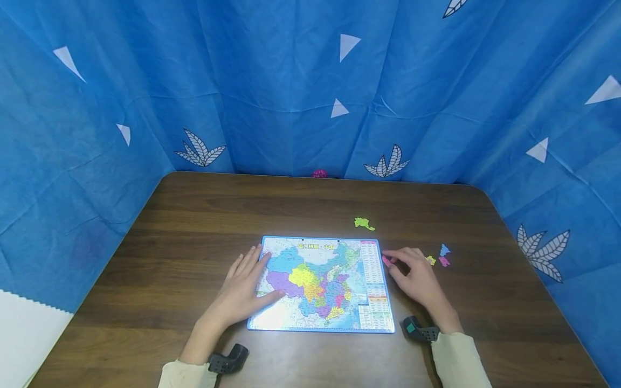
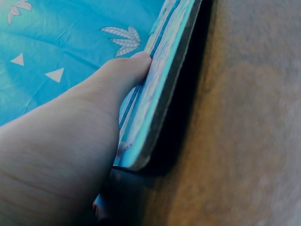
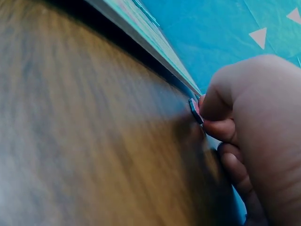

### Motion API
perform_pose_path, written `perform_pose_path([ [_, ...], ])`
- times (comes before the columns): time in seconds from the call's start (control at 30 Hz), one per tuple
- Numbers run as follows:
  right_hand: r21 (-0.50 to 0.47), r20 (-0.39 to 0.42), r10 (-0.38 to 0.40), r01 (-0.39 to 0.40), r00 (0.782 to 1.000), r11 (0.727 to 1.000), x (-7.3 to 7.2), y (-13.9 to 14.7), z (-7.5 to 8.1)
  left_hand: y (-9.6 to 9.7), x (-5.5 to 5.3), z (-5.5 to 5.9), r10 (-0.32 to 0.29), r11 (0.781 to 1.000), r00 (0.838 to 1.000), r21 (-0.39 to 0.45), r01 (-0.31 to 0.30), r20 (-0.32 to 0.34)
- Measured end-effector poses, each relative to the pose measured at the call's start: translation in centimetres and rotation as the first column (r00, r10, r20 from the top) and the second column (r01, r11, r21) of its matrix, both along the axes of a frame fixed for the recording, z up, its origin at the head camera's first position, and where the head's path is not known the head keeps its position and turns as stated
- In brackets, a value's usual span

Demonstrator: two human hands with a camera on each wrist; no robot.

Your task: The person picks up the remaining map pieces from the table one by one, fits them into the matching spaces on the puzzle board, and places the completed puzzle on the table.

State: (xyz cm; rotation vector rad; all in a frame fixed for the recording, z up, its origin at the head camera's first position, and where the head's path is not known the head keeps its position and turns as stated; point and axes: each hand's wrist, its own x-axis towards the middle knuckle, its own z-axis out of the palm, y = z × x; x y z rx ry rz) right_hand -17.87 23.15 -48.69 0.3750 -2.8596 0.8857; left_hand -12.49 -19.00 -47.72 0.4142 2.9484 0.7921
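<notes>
A map puzzle board (image 1: 315, 324) with a blue rim and coloured regions lies in the middle of the table in the head view. Over its left edge rests my left hand (image 1: 245, 288), fingers spread and straight, thumb reaching onto the map. The left wrist view shows that thumb on the board's surface (image 2: 162, 77). Just off the board's right edge, my right hand (image 1: 417, 277) pinches a small pink puzzle piece (image 1: 386, 261) between thumb and fingers. Seen from the right wrist, the puzzle piece (image 3: 195, 111) has a dark underside, and the other fingers are curled.
A green puzzle piece (image 1: 364, 223) lies behind the board. To the right of my right hand are a yellow piece (image 1: 430, 260), a blue piece (image 1: 444, 250) and another pink piece (image 1: 443, 261). A blue patterned curtain (image 1: 291, 91) hangs behind the wooden table (image 1: 204, 205).
</notes>
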Motion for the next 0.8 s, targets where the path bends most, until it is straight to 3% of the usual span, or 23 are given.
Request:
perform_pose_path([
  [0.27,-0.001,0.032,0.009,-0.009,0.999,1.000,0.18,-0.05,0.29,-0.02,-0.01,-0.19,0.001,1.000,1.000,-0.007,-0.001,-0.008],
  [0.8,-0.001,0.018,-0.002,0.002,1.000,1.000,-0.06,0.16,-0.01,-0.04,0.05,-0.08,0.001,1.000,1.000,0.002,-0.001,-0.003],
])
